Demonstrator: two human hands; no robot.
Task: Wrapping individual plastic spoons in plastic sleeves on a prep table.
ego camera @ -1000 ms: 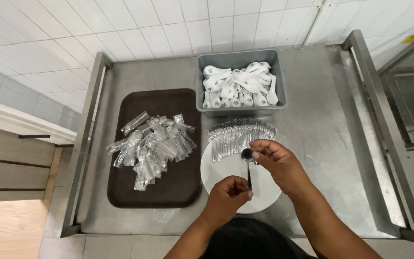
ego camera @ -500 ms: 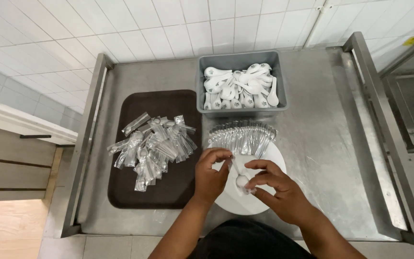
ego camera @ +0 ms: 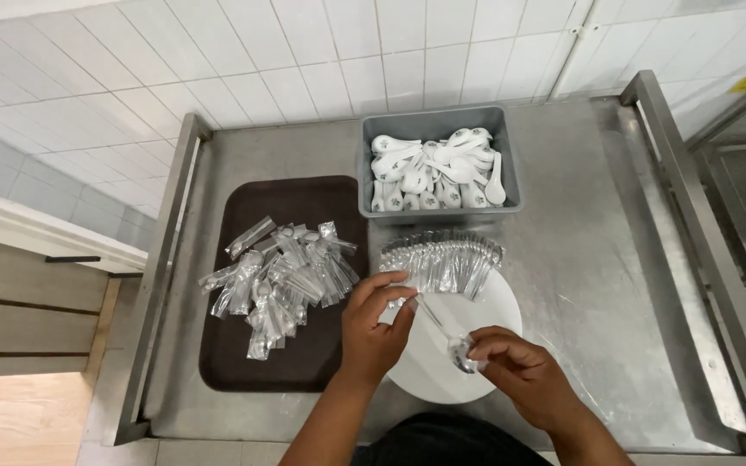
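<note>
My right hand [ego camera: 524,375] pinches the bowl of a metal spoon [ego camera: 444,332] over a white plate [ego camera: 494,315]. My left hand [ego camera: 376,319] holds the spoon's handle end, with a clear plastic sleeve at the fingertips. A row of metal spoons [ego camera: 442,259] lies fanned along the plate's far edge. Left of my hands, a brown tray [ego camera: 304,203] carries a pile of spoons wrapped in clear sleeves [ego camera: 282,276].
A grey bin [ego camera: 438,207] full of white ceramic soup spoons [ego camera: 429,168] stands behind the plate. Everything rests on a steel table [ego camera: 597,250] with raised side rails, against a white tiled wall [ego camera: 304,52]. A wooden surface [ego camera: 19,328] lies to the left.
My hands have shifted: the right hand dropped toward the near edge of the plate and the left hand rose to the spoon's handle. The spoon now stretches between both hands.
</note>
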